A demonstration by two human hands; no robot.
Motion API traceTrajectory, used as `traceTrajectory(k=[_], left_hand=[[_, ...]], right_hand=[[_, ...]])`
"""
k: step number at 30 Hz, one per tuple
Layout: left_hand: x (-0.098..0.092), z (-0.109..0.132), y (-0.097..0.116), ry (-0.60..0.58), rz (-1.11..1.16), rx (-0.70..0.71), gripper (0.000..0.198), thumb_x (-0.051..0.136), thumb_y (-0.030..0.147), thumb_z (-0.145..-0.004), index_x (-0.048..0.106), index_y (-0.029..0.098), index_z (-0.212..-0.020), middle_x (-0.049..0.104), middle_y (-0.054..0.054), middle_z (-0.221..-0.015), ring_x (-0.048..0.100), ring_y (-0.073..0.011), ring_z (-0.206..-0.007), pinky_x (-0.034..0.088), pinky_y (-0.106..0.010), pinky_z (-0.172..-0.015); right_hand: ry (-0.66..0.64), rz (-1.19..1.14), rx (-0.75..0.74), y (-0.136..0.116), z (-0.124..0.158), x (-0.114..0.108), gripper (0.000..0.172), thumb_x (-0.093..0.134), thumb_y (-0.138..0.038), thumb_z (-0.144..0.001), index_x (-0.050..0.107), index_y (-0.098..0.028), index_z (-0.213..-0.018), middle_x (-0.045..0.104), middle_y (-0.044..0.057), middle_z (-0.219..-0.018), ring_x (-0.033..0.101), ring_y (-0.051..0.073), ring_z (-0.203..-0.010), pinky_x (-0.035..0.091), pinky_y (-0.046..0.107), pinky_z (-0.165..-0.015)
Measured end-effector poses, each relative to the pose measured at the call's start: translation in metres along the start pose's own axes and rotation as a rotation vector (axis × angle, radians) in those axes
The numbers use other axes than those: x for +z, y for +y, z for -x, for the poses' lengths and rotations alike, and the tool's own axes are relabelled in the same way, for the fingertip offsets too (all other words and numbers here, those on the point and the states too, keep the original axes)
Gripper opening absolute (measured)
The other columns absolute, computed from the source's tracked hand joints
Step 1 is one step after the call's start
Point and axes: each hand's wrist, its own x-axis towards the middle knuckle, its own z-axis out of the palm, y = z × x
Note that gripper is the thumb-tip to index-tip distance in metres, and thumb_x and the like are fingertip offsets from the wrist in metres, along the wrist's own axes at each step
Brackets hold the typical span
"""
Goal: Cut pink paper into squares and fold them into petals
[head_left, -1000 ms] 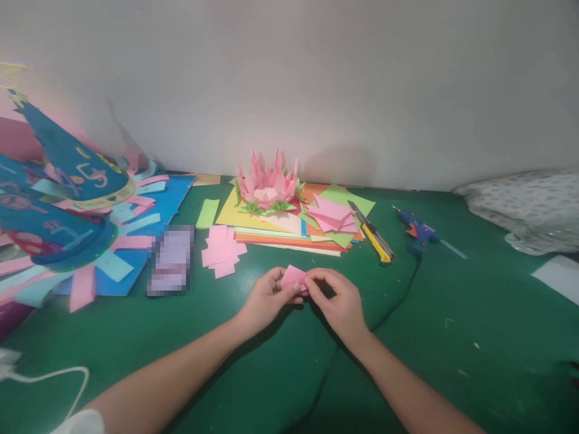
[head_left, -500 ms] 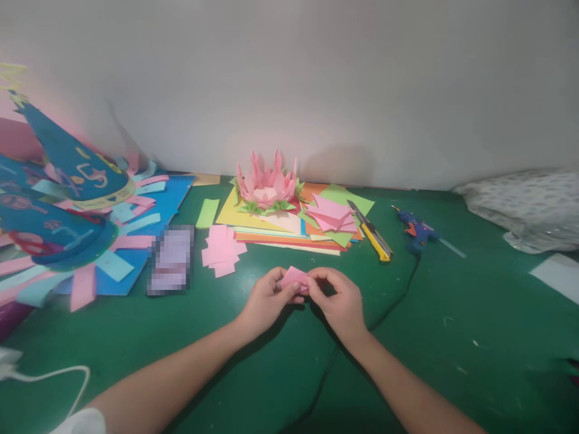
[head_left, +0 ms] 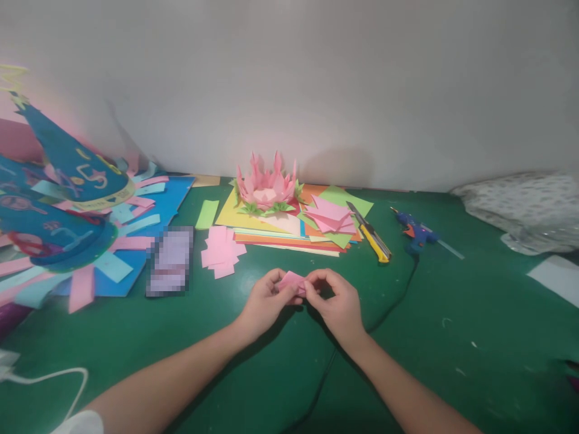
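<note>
Both my hands meet over the green table [head_left: 226, 361], pinching one small folded pink paper piece [head_left: 293, 281]. My left hand [head_left: 265, 301] grips its left end with thumb and fingers closed. My right hand [head_left: 337, 301] pinches its right end, fingers curled. The piece lies low and nearly flat between my fingertips. Just beyond my left hand lies a loose pile of pink paper squares [head_left: 221, 251].
A pink paper lotus [head_left: 266, 188] sits on a stack of coloured sheets [head_left: 271, 226] with folded pink pieces [head_left: 330, 218]. A yellow utility knife [head_left: 371, 236], a blue glue gun [head_left: 415, 231] with its cord, blue party hats [head_left: 67, 181] and a white cable [head_left: 54, 377] lie around.
The pink piece has been lowered and flattened between my fingers. My hands stay in the same spot; only the fingers have shifted slightly.
</note>
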Motion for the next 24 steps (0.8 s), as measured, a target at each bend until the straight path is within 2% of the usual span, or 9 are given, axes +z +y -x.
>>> traceTrajectory(k=[3,7,11,16,24], left_hand=[[0.0006,0.0008,0.0015,0.013,-0.012,0.003,0.036,0.077,0.039,-0.062,0.058,0.011,-0.075,0.065,-0.001,-0.074,0.063,-0.0087,-0.065,0.054,-0.023,-0.070],[-0.0002,0.0005,0.0028,0.023,-0.030,0.014,0.036,0.075,0.040,-0.064,0.059,0.010,-0.078,0.066,-0.003,-0.075,0.063,-0.0101,-0.065,0.054,-0.024,-0.070],[-0.0015,0.0003,0.0021,0.018,-0.023,0.028,0.035,0.073,0.040,-0.066,0.058,0.011,-0.080,0.066,-0.002,-0.074,0.064,-0.0111,-0.068,0.054,-0.025,-0.071],[-0.0003,0.0017,0.0016,0.018,0.001,0.005,0.038,0.075,0.040,-0.064,0.058,0.010,-0.079,0.065,-0.003,-0.077,0.063,-0.0101,-0.067,0.054,-0.025,-0.071],[0.0013,0.0029,0.0033,0.002,0.011,-0.029,0.038,0.078,0.038,-0.061,0.058,0.009,-0.077,0.064,-0.002,-0.074,0.062,-0.0083,-0.065,0.054,-0.023,-0.072]], right_hand=[[-0.013,-0.042,0.018,0.0017,-0.0002,0.0004,0.003,0.058,-0.022,-0.078,0.060,-0.021,-0.078,0.064,0.000,-0.071,0.058,0.014,-0.060,0.048,0.026,-0.058],[-0.069,-0.085,-0.019,0.0015,-0.0019,-0.0006,0.008,0.056,-0.024,-0.082,0.062,-0.021,-0.082,0.066,0.002,-0.077,0.061,0.015,-0.065,0.050,0.026,-0.061],[-0.125,-0.094,-0.063,-0.0003,-0.0024,-0.0014,0.011,0.063,-0.030,-0.078,0.062,-0.021,-0.084,0.064,0.001,-0.074,0.059,0.015,-0.063,0.049,0.026,-0.059],[-0.110,-0.082,-0.038,-0.0011,-0.0017,-0.0005,0.009,0.058,-0.028,-0.083,0.060,-0.021,-0.077,0.064,0.002,-0.074,0.059,0.016,-0.067,0.048,0.028,-0.062],[-0.126,-0.227,-0.007,0.0014,-0.0011,0.0002,0.011,0.059,-0.025,-0.082,0.057,-0.020,-0.072,0.064,0.003,-0.077,0.060,0.016,-0.071,0.048,0.028,-0.065]])
